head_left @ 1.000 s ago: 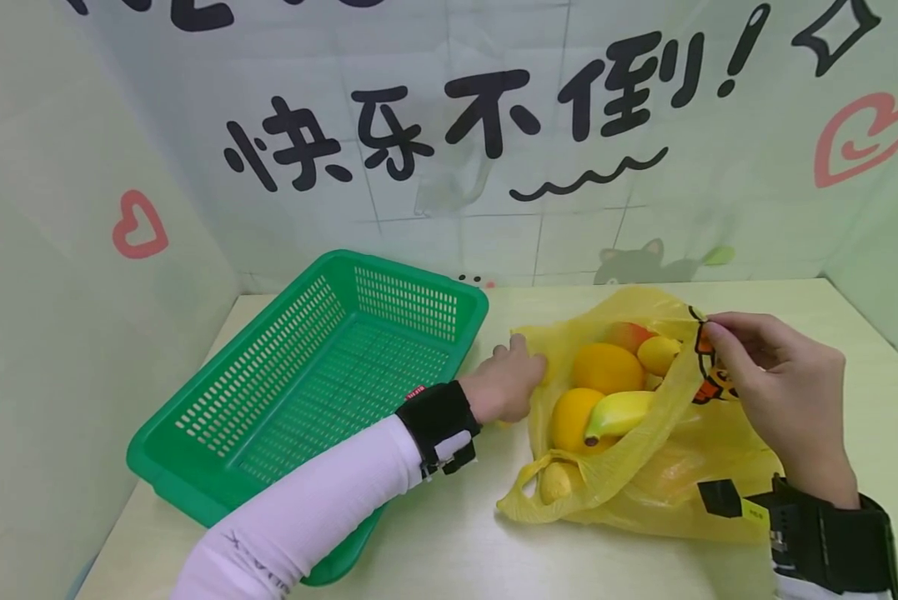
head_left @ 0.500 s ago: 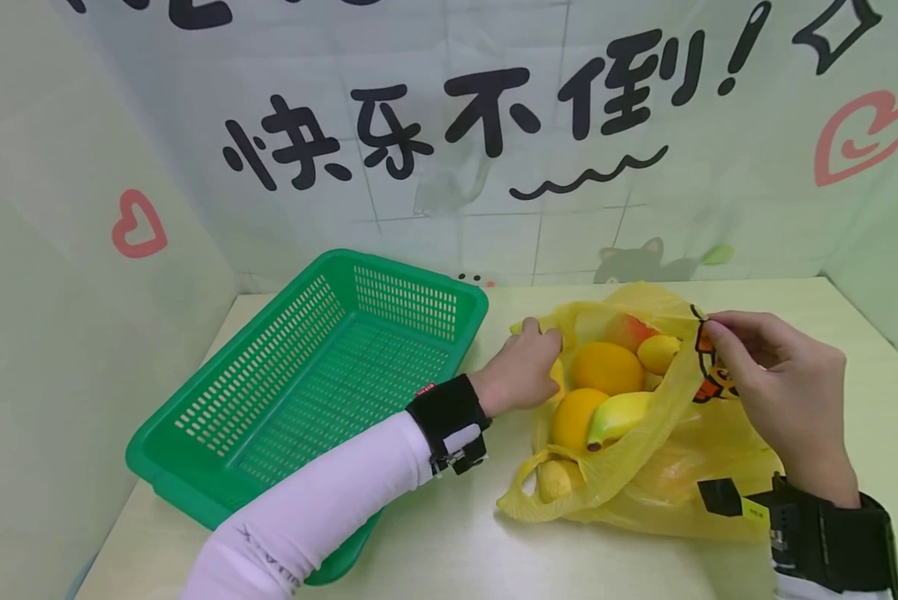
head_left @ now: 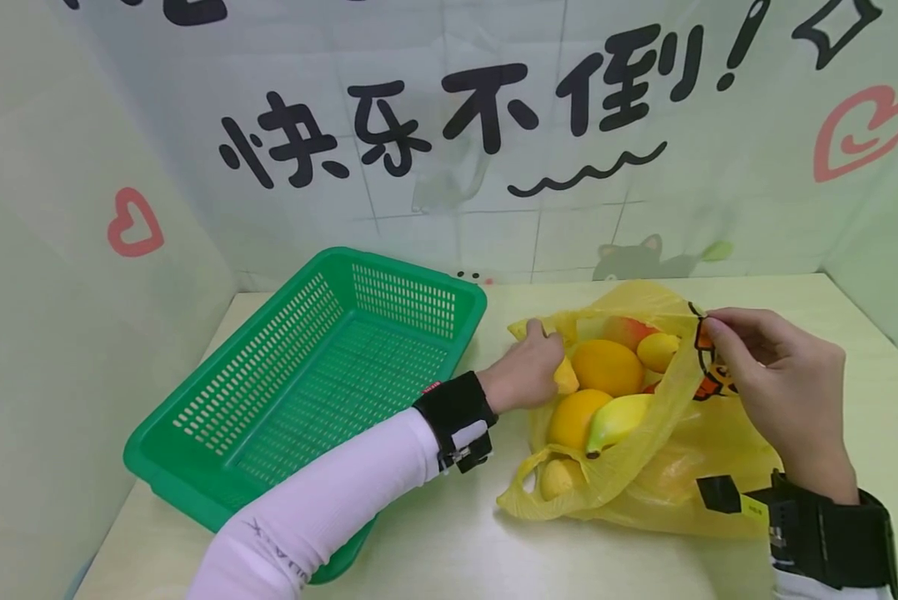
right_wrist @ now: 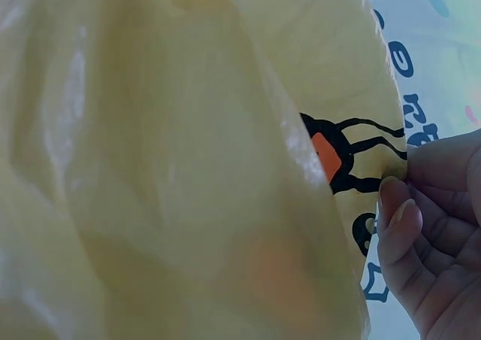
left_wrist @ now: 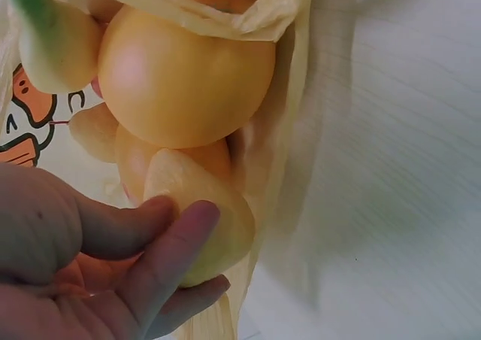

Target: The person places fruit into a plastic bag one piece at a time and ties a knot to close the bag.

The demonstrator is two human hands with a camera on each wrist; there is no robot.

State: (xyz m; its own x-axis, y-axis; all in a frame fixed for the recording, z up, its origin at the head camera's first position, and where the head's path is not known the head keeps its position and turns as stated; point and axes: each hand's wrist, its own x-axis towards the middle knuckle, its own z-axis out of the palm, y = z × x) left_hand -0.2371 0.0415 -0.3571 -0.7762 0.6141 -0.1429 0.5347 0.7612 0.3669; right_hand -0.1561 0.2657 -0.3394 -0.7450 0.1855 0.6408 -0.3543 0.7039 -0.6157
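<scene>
At the left side of the open yellow plastic bag (head_left: 689, 487), my left hand (head_left: 527, 367) pinches a lemon (left_wrist: 231, 235) between thumb and fingers; in the head view the hand partly covers it. My right hand (head_left: 790, 375) pinches the bag's printed edge on the right, holding the mouth apart. Inside lie two oranges (head_left: 608, 367), a small yellow-green banana (head_left: 619, 421), another lemon-like fruit (head_left: 657, 352) and a red-orange fruit (head_left: 629, 332). A yellow fruit (head_left: 561, 479) shows near the bag's front handle loop. More fruit is blurred behind the plastic.
A green slotted basket (head_left: 268, 358) stands left of the bag, with my left forearm crossing over its near right side. Both sit on a pale wooden table (head_left: 449, 533). Printed sheets (head_left: 449, 150) enclose the back and sides.
My left hand has moved right into the bag's mouth and now holds the lemon. The banana has shifted slightly. My right hand keeps its grip on the bag edge.
</scene>
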